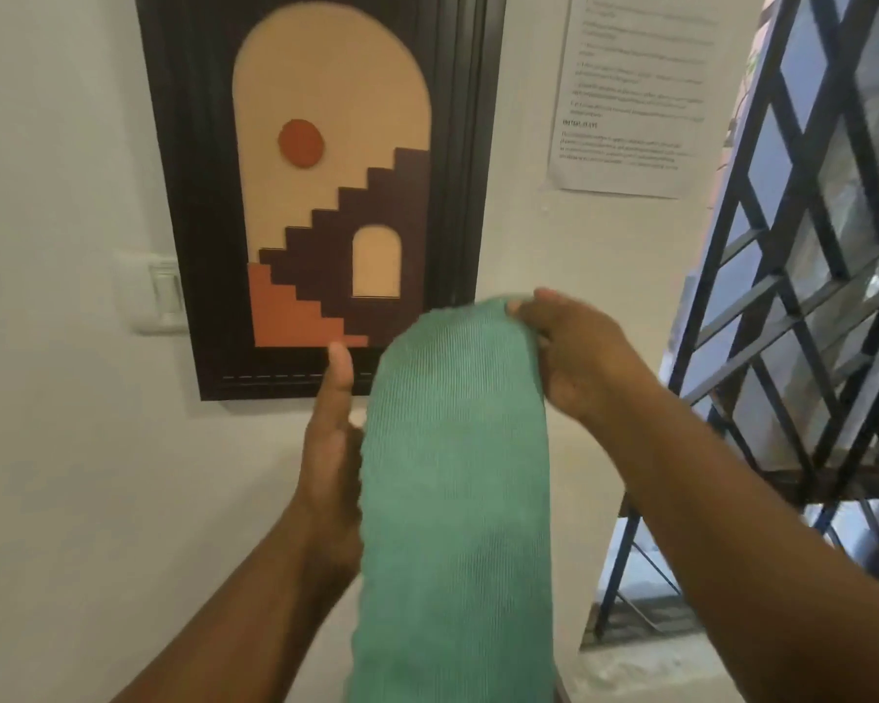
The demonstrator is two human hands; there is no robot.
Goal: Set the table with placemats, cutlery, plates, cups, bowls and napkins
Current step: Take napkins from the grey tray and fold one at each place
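Head view: both hands (left [333,449], right [574,347]) grip green placemat [452,474] edges.

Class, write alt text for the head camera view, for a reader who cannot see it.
Two bare hands hold up a green ribbed cloth: the right hand grips its top edge, the left hand is at its left side. Behind hang a framed staircase picture, a printed notice and a metal window grille.
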